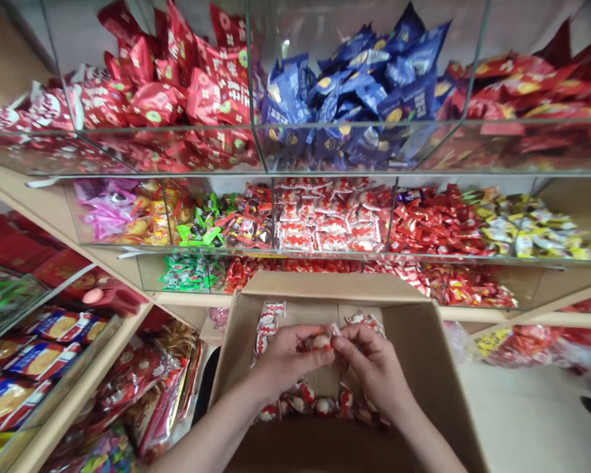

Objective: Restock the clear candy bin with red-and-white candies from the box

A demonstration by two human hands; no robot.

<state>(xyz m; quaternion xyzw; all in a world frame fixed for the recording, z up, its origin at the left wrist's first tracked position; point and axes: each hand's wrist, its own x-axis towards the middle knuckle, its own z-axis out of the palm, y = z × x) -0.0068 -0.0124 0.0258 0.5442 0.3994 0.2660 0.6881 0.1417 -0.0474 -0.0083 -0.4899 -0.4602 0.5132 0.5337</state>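
Over an open cardboard box (423,355), my two hands meet at one small red-and-white wrapped candy (320,341). My left hand (293,355) pinches its body between thumb and fingers. With thumb and fingertips, my right hand (369,361) grips the wrapper's twisted end. Below, more candies in the same wrapper (325,406) lie along the near side of the box floor. Others form a column (266,332) at the left wall, and a few more (367,320) show behind my right hand. My hands hide the middle of the box floor.
Glass-fronted shelves rise behind the box. Blue packets (364,92) and red packets (167,85) fill the top tier; matching red-and-white candies (329,223) sit in the middle one. Wrapped biscuits (44,348) stand on a shelf at left. Bagged goods (536,345) lie low at right.
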